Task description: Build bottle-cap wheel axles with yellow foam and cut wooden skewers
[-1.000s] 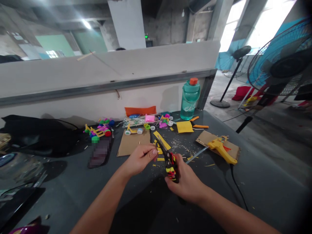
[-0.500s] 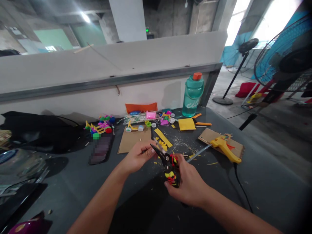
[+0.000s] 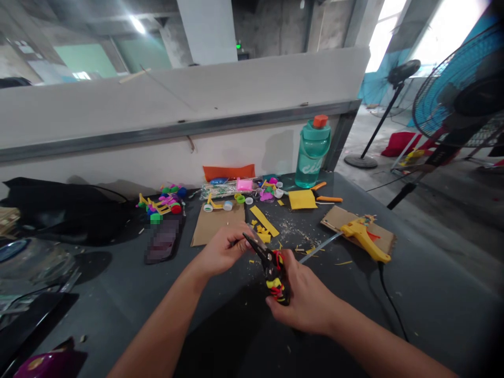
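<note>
concrete pillars [image 3: 207,31] rise behind a low white partition [image 3: 177,100], and a dark workbench [image 3: 118,299] fills the lower view. at the middle of the bench, the right hand [image 3: 303,299] grips a pair of snips [image 3: 274,278] with red, yellow and black handles, its fingers [image 3: 273,303] curled together around them. the blades point up and left, just beside the left hand [image 3: 222,252]. its fingertips [image 3: 241,240] press together, pinching a thin sliver [image 3: 238,243], too small to identify. trimming this sliver seems to be the step in hand; the next cut calls for it to sit steady between the blades. a yellow foam strip [image 3: 263,220] and scattered offcuts [image 3: 263,237] lie just ahead, near a cardboard sheet [image 3: 214,228]. to the right, a yellow hot glue gun [image 3: 364,241] rests on a cardboard piece [image 3: 334,218].
</note>
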Demonstrator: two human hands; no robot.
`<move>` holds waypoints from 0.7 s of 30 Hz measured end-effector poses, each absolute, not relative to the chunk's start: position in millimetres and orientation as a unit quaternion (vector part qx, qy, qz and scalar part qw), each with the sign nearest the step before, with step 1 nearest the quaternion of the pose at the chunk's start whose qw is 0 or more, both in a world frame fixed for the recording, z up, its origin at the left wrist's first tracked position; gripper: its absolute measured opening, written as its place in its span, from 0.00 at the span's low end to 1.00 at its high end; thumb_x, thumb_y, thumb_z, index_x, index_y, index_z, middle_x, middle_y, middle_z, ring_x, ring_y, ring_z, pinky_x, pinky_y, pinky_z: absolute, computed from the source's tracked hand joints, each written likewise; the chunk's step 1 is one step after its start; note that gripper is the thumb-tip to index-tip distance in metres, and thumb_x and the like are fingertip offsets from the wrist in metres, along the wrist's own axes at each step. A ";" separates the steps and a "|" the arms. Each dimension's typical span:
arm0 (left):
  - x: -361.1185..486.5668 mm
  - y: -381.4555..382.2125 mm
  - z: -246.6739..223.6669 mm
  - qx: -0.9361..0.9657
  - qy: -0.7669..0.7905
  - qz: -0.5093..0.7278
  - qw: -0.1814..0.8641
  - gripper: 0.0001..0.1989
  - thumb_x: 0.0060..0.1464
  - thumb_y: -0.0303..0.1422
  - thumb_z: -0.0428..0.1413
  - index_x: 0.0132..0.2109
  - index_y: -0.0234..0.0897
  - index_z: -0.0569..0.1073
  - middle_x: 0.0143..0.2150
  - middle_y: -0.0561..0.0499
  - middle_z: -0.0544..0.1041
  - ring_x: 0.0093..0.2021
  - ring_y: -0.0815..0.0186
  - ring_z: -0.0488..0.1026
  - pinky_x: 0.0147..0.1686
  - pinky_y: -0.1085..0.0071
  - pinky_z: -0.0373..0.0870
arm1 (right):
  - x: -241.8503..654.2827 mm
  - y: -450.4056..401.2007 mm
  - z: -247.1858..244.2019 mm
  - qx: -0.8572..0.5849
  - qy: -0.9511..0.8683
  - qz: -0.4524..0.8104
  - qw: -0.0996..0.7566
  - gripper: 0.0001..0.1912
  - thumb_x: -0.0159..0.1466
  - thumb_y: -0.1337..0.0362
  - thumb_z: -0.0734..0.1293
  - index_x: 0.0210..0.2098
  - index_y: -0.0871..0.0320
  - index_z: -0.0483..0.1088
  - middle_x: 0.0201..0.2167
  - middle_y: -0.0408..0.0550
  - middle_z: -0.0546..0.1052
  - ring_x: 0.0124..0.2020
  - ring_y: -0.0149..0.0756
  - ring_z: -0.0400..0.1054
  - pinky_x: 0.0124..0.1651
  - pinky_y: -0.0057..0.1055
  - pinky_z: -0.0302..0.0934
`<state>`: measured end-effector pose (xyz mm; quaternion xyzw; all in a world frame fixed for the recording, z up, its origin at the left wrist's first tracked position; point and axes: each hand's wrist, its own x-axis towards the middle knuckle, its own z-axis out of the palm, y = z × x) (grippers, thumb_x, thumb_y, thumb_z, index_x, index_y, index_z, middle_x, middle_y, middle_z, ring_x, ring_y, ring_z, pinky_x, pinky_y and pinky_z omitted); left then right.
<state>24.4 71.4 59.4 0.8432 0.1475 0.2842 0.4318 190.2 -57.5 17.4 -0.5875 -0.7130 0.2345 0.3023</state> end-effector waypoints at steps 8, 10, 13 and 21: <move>22.4 73.0 55.0 0.859 0.148 0.292 0.394 0.20 0.57 0.44 0.46 0.27 0.33 0.71 0.24 0.51 0.69 0.29 0.68 0.64 0.32 0.72 0.60 | 189.1 -57.5 19.1 -0.603 -0.703 0.255 0.277 0.21 0.53 0.63 0.62 0.43 0.60 0.51 0.29 0.48 0.70 0.26 0.35 0.65 0.27 0.28 0.56; 22.1 72.0 54.9 0.856 0.161 0.289 0.397 0.20 0.57 0.43 0.47 0.28 0.33 0.71 0.26 0.51 0.69 0.30 0.68 0.65 0.33 0.73 0.60 | 188.4 -56.7 18.9 -0.605 -0.696 0.256 0.290 0.21 0.53 0.64 0.62 0.44 0.60 0.51 0.28 0.47 0.70 0.26 0.34 0.65 0.27 0.27 0.55; 23.8 70.9 53.3 0.833 0.200 0.285 0.430 0.18 0.56 0.43 0.49 0.31 0.32 0.72 0.29 0.50 0.70 0.32 0.68 0.66 0.34 0.73 0.61 | 187.1 -55.1 18.1 -0.600 -0.686 0.262 0.317 0.20 0.55 0.65 0.61 0.45 0.59 0.50 0.27 0.45 0.70 0.26 0.34 0.66 0.28 0.28 0.56; 28.3 73.6 50.3 0.749 0.193 0.324 0.544 0.12 0.50 0.39 0.57 0.34 0.33 0.74 0.32 0.49 0.72 0.34 0.68 0.68 0.35 0.72 0.65 | 190.6 -52.4 17.0 -0.607 -0.689 0.214 0.333 0.26 0.52 0.62 0.64 0.48 0.60 0.52 0.36 0.52 0.71 0.35 0.40 0.68 0.34 0.32 0.61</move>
